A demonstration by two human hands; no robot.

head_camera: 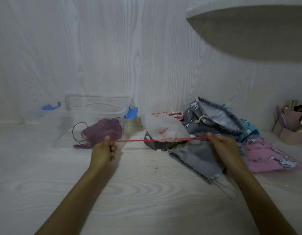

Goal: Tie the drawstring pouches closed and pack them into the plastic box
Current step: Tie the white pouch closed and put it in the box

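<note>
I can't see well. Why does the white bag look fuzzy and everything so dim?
Head view: the white pouch looks motion-blurred as both hands stretch its red drawstring; lighting is dim and bluish; the wide lens bends the shelf.

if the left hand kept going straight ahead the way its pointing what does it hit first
Most likely the near wall of the clear plastic box, just beyond the left hand; depth is hard to judge from one view.

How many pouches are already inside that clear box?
1. A maroon pouch lies on the floor of the plastic box, its dark cord trailing to the left. The box is see-through, and no other pouch shows inside it.
</note>
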